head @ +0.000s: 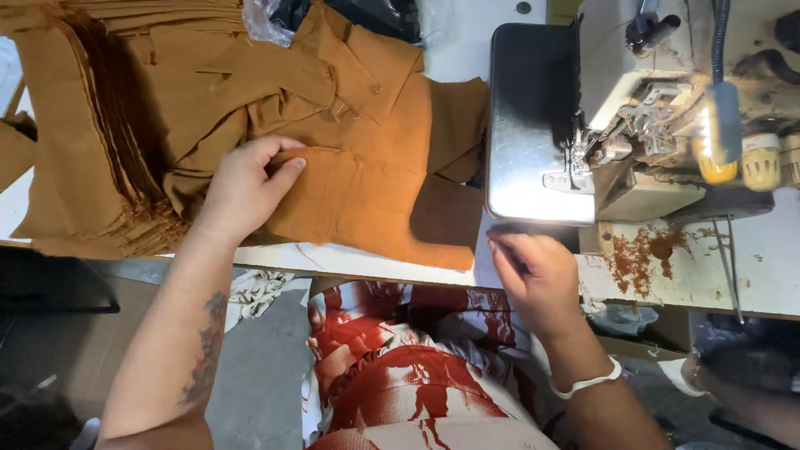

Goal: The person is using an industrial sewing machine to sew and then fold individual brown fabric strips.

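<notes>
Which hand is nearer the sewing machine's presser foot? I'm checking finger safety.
Right. The right hand sits at the table edge just below the presser foot; the left hand rests on the brown garment, far left.

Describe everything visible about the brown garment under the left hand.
The brown garment is a shirt-like piece of matte woven cloth, mustard-brown, with a collar at the top and a patch pocket on its front. It lies flat but rumpled on the white sewing table, its lower edge reaching the table's near edge. The left hand presses on its left side, fingers curled over a fold. A stack of matching brown cut pieces lies to its left, and the sewing machine stands at its right.
</notes>
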